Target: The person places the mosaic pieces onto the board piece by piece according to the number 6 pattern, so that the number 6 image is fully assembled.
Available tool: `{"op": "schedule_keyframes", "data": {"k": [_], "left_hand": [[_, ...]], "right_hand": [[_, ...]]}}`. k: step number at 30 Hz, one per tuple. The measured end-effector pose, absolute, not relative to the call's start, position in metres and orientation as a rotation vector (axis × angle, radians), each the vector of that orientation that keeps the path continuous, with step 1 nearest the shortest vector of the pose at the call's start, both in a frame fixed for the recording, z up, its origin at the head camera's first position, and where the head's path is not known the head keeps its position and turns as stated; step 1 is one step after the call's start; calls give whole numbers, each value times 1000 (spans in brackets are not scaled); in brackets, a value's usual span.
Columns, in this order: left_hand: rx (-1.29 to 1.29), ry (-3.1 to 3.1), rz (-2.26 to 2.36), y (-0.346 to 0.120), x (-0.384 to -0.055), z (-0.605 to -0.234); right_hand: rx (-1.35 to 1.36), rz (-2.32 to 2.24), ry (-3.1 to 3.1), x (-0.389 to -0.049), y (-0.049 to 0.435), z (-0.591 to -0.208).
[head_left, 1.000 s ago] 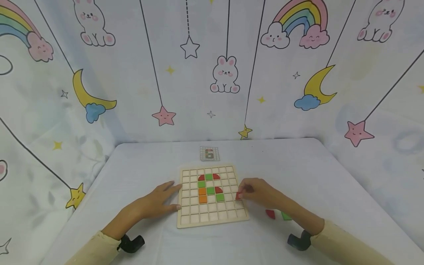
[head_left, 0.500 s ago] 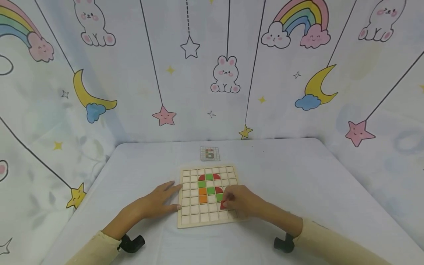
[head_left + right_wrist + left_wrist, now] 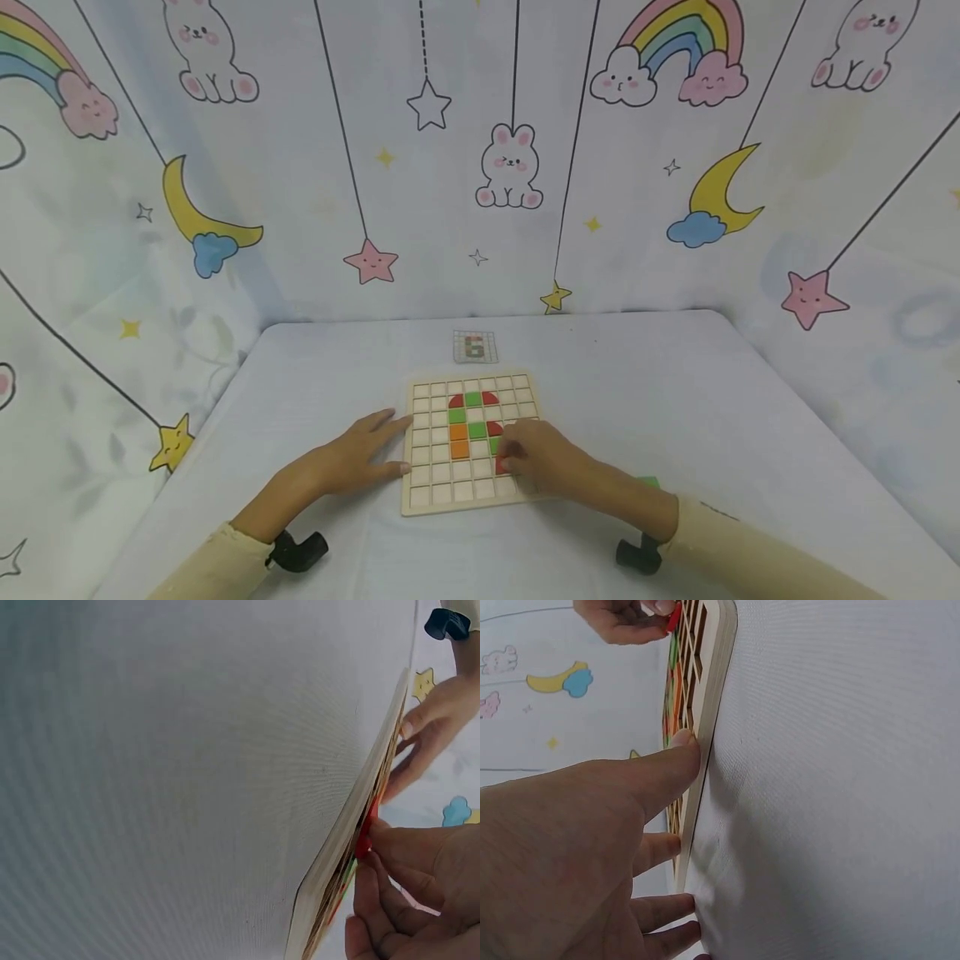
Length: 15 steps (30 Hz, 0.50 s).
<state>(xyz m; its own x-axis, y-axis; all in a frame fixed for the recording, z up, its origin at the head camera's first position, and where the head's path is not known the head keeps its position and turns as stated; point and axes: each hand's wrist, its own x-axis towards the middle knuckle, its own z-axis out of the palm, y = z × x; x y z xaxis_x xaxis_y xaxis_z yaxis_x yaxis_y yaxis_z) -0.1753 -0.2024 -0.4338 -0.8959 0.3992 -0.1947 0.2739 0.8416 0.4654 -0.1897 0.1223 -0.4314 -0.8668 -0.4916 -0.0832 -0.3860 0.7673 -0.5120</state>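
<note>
A square wooden grid board (image 3: 441,495) lies on the table with several red, green and orange tiles set in its cells. My left hand (image 3: 354,457) lies along the board's left edge; in the left wrist view the thumb (image 3: 676,769) touches the rim, its fingers extended. Over the lower right part of the board, my right hand (image 3: 551,457) pinches a red tile (image 3: 501,467) between thumb and fingertips. That tile sits right at a cell below a green tile (image 3: 493,447), and the fingers cover part of its shape. A red quarter-round tile (image 3: 494,428) is just above.
A small gridded card (image 3: 475,347) showing a coloured 6 lies behind the board. A loose green tile (image 3: 648,482) on the white-covered table (image 3: 337,358) is partly hidden by the right forearm. Patterned cloth hangs around the back and sides.
My right hand has carried the red tile leftward from the board's right edge to the cell below the green tile. My left hand has stayed at the board's left edge.
</note>
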Motion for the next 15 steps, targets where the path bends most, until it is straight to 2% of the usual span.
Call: {"op": "schedule_keyframes", "data": {"k": [8, 15], "left_hand": [[530, 2740, 641, -202, -175, -434], [523, 2739, 636, -203, -176, -436]], "right_hand": [[-689, -679, 2755, -187, 121, -431], [-923, -571, 2810, -191, 128, -433]]}}
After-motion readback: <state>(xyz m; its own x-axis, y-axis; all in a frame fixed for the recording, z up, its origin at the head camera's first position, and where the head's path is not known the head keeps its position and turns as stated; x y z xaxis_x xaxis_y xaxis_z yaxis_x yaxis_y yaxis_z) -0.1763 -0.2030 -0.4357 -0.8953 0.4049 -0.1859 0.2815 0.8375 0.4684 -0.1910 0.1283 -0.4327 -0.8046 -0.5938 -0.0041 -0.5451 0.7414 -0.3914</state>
